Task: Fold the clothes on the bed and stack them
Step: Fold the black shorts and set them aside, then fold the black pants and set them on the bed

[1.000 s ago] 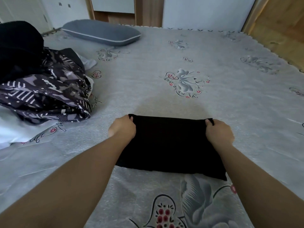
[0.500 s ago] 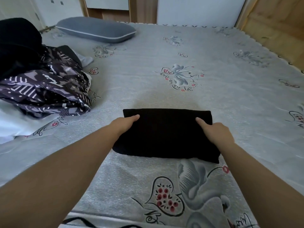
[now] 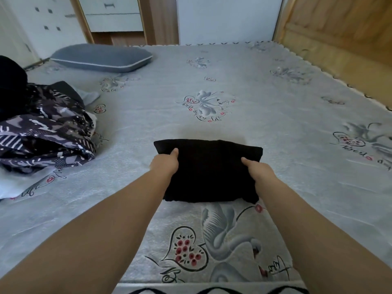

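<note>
A folded black garment (image 3: 209, 170) lies as a thick rectangle on the grey printed bedsheet (image 3: 275, 128), in front of me. My left hand (image 3: 164, 164) grips its left side, thumb on top and fingers under the cloth. My right hand (image 3: 258, 169) grips the right side the same way. The garment's near edge seems raised a little off the sheet. A heap of unfolded clothes (image 3: 40, 132), with a dark patterned piece on top and white and black pieces around it, sits at the left of the bed.
A grey pillow (image 3: 101, 58) lies at the far left of the bed. A wooden wall (image 3: 343, 37) runs along the right side, and white cabinets (image 3: 114, 13) stand beyond the head of the bed.
Both hands slid from the far corners of the black garment to its sides and now grip it with thumbs on top. The view has tilted up.
</note>
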